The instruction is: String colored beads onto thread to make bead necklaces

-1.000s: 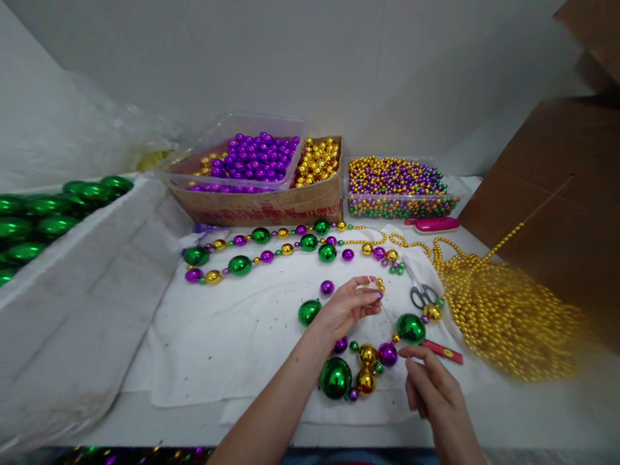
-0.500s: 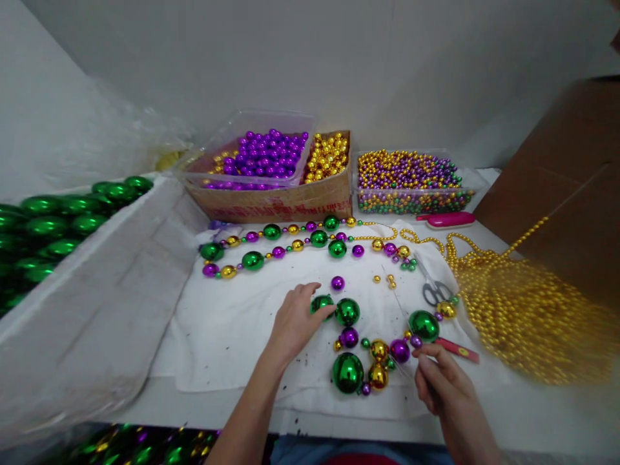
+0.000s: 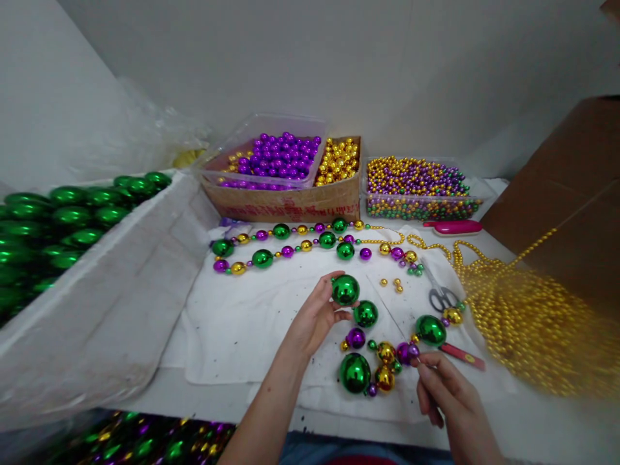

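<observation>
My left hand (image 3: 314, 318) grips a large shiny green bead (image 3: 345, 290) and holds it a little above the white cloth (image 3: 242, 323). A second green bead (image 3: 365, 314) lies just right of it. My right hand (image 3: 443, 394) is pinched at the end of a partly strung strand (image 3: 382, 361) of green, gold and purple beads, by a small purple bead (image 3: 413, 351); I cannot make out a thread or needle in its fingers. A finished necklace (image 3: 290, 242) lies across the far side of the cloth.
A cardboard box (image 3: 290, 203) holds purple and gold beads, beside a clear tub (image 3: 416, 187) of small mixed beads. Green balls (image 3: 58, 219) fill a box at left. A heap of gold bead chain (image 3: 523, 316) spreads right. Scissors (image 3: 440, 297) and a pink tool (image 3: 453, 227) lie nearby.
My left hand dropped from the thread to the cloth, closed on a green bead and lifted it. My right hand stayed pinched near the strand's end.
</observation>
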{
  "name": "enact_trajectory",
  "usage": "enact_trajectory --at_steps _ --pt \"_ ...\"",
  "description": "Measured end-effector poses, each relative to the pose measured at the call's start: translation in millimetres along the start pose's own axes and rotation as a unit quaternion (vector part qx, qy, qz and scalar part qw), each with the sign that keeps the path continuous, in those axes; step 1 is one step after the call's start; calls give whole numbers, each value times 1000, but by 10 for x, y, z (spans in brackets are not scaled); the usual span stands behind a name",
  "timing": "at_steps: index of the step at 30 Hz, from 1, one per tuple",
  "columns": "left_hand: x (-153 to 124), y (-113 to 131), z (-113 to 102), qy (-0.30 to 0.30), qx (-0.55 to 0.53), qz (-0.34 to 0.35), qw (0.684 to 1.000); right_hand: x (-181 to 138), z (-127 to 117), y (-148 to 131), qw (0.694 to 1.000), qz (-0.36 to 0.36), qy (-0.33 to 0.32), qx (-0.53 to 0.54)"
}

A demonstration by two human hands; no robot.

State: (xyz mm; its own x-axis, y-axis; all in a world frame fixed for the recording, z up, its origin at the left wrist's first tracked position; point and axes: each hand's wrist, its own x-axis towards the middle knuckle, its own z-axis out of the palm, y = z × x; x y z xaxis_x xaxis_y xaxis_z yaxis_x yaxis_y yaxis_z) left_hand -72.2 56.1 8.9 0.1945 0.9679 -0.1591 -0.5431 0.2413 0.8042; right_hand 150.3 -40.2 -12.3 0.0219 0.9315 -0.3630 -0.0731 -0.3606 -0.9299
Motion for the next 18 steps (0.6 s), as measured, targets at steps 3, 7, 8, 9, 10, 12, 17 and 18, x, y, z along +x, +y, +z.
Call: enact_trajectory --at_steps 3,7,8,9,10,12,17,18 --pt "73 -101 54 10 -100 -49 994 -51 45 -23 1000 -4 -9 -17" --pt "122 -121 81 4 -173 -61 983 -92 48 -57 1000 -4 -5 -29" --pt "115 -115 85 -1 -175 -55 983 -94 45 -61 1000 -3 -4 -30" --pt "103 -111 87 -7 -167 -52 985 -92 44 -62 1000 -2 -2 -31" --pt "88 -109 90 -13 -151 -53 987 -88 46 -62 999 0 1 -32" --pt "55 -111 92 -23 -113 -63 991 -76 57 -57 999 2 4 -32" --pt "8 -56 64 -24 -145 -42 988 -58 84 -39 1000 -8 6 -21" --pt "5 -30 50 -19 -162 -35 986 -58 83 -37 1000 -10 6 -17"
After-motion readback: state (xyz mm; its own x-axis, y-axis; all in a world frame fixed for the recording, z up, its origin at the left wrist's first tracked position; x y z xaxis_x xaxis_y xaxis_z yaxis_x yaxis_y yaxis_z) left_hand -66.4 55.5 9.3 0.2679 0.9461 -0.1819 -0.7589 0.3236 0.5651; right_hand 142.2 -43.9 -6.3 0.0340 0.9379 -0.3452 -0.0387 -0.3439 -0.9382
